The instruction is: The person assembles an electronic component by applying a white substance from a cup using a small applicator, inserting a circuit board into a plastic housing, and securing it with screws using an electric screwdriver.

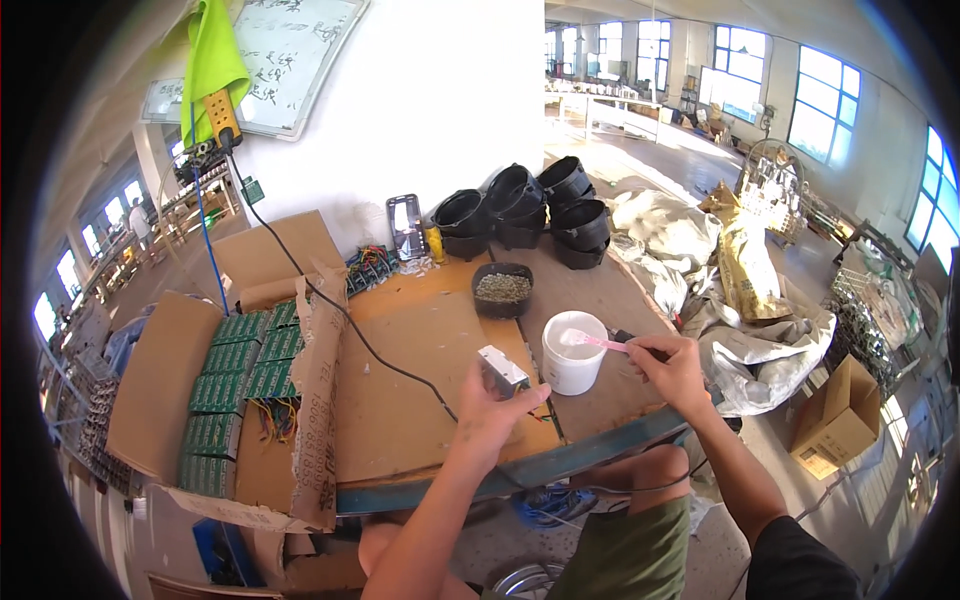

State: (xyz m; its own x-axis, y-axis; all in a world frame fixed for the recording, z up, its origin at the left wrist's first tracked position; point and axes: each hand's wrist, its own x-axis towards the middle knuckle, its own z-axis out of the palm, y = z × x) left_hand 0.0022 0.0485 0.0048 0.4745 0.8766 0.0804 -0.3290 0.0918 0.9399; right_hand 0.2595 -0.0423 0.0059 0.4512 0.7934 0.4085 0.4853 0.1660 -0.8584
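Observation:
My left hand (488, 408) is closed around a small box-shaped part (503, 368) with a pale top and dark sides, held above the tabletop. Between the fingers of my right hand (668, 368) is the handle of a pink plastic spoon (603, 343). The spoon's tip reaches over the mouth of a white plastic tub (572, 372), which stands upright on the table; whitish material shows inside. Behind the tub sits a black bowl (503, 290) filled with small brass-coloured pieces.
An open cardboard box (318, 400) at the left holds rows of green cartons (222, 390) and some wires. Several black round housings (515, 205) stand at the back. A black cable (370, 345) crosses the table (400, 430). White sacks (665, 230) are piled at the right.

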